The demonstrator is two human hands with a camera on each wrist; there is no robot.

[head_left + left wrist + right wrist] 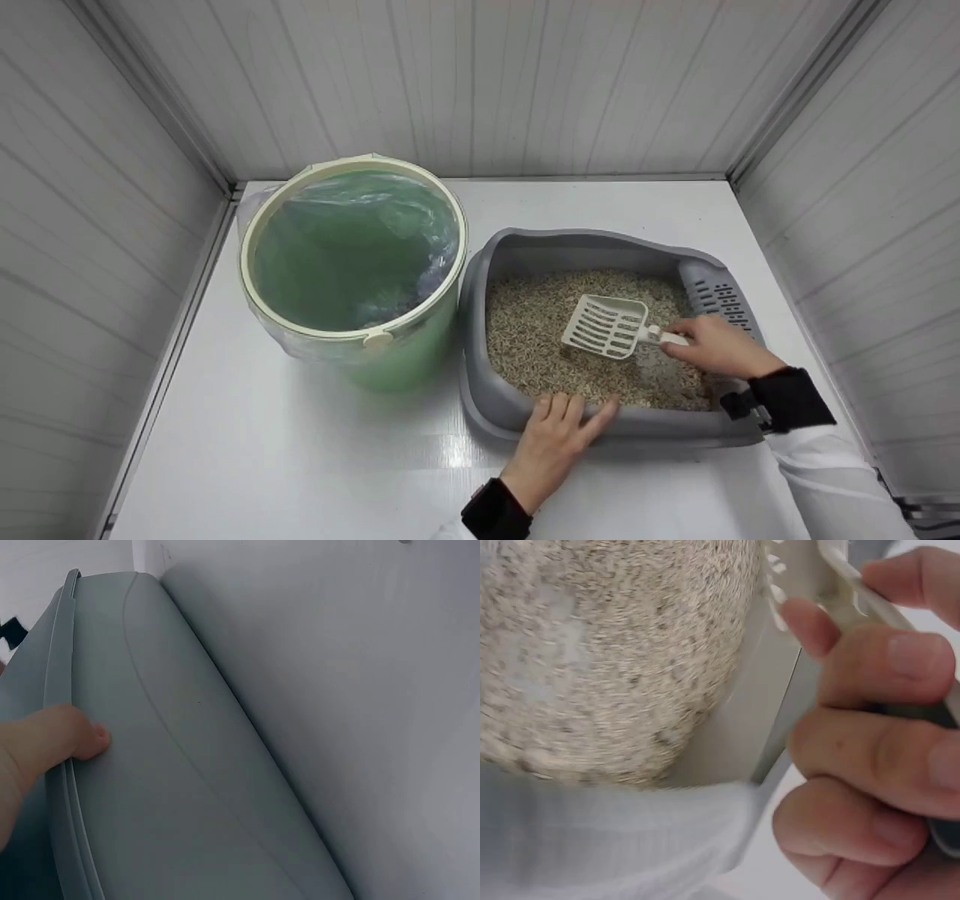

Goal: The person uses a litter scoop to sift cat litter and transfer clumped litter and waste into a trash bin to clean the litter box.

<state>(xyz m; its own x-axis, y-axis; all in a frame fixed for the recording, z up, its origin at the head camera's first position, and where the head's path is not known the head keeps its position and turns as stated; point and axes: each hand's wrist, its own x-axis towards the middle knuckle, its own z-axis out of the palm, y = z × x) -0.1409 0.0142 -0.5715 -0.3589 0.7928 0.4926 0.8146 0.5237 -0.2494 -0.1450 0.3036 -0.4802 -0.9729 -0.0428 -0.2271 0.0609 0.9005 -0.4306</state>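
Observation:
A grey litter box [667, 426] stands on the white table, with tan, pellet-like litter [525, 330] spread inside. My right hand [716, 346] grips the handle of a white slotted litter scoop [643, 334], its head held over the litter. Through the slots shows the litter, with no clump visible on the scoop. In the right wrist view, curled fingers [862, 750] wrap the handle. My left hand [553, 446] grips the box's near rim; the left wrist view shows the thumb [82, 736] against the outer wall. Its other fingers are mostly hidden there.
Left of the box, close beside it, stands a tall green bin [405, 360] with a cream rim and a clear plastic liner [409, 217]. White table [225, 450] surface extends in front of the bin. Panelled walls [480, 90] enclose the back and both sides.

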